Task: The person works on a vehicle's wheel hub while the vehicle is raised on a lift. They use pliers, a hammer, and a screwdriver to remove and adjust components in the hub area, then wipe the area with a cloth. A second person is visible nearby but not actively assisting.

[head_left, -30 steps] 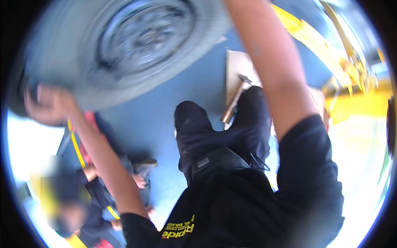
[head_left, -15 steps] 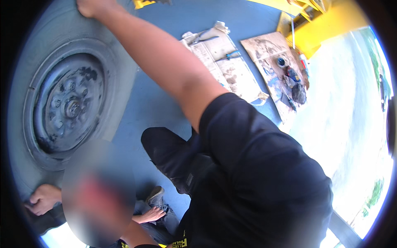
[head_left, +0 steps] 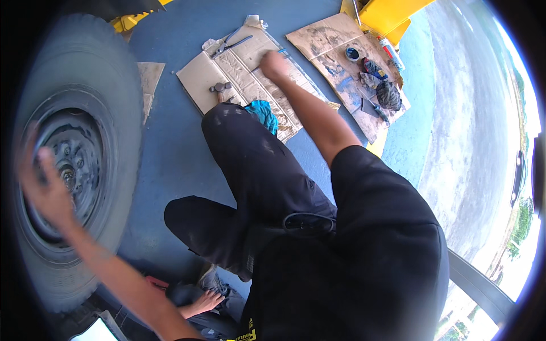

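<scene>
My left hand (head_left: pixel 46 187) is lifted in front of the wheel rim (head_left: pixel 102 142), blurred by motion, its fingers apart and nothing in them. The large grey tyre (head_left: pixel 122 187) stands upright on the left, with hub and nuts showing. On the right, my right hand (head_left: pixel 275 65) is closed over the flattened cardboard (head_left: pixel 196 77). Blue-handled pliers (head_left: pixel 283 52) are in its grip, mostly covered by the fingers. Grey long-handled pliers (head_left: pixel 233 45) lie beyond. A hammer (head_left: pixel 220 90) and a teal cloth (head_left: pixel 263 115) rest by my knee.
A second cardboard sheet (head_left: pixel 318 40) carries an open tin (head_left: pixel 352 54), dark rags (head_left: pixel 389 95), a screwdriver (head_left: pixel 380 112) and a spray can (head_left: pixel 391 52). Yellow metal (head_left: pixel 387 17) stands behind. Another person's hand (head_left: pixel 209 301) and shoe (head_left: pixel 210 278) are at the lower left.
My right hand has come off the top of the tyre and down to the pliers on the cardboard. My left hand has risen from the tyre's lower edge. The view has shifted.
</scene>
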Demonstrator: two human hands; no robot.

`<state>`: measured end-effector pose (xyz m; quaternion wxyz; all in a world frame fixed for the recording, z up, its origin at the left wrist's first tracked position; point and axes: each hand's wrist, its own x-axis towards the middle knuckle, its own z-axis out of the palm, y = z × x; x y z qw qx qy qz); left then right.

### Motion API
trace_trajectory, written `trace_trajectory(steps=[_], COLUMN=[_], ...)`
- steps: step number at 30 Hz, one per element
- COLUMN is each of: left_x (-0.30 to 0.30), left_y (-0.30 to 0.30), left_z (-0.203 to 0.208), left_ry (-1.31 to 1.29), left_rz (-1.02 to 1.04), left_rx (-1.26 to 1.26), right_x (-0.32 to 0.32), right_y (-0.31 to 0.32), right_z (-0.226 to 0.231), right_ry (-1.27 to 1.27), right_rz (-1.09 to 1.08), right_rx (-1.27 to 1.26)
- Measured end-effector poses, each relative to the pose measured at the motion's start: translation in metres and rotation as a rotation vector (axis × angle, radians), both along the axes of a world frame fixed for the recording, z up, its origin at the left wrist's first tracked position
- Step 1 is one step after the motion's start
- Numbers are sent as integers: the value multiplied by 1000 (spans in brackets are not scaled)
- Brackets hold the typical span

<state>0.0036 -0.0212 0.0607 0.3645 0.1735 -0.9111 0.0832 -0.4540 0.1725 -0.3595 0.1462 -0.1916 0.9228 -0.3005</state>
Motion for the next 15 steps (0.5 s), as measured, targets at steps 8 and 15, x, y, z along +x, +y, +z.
trace_trajectory(steps=[8, 15], left_x=[13, 9], left_y=[45, 81], left_z=[-260, -399], left_ry=[-322, -622], left_rz=[131, 200], left_rx=[757, 1050], right_x=[-104, -207], right_y=[157, 199], right_z=[-80, -128], right_ry=[105, 310], right_rz=[-383, -294], right_rx=[281, 326])
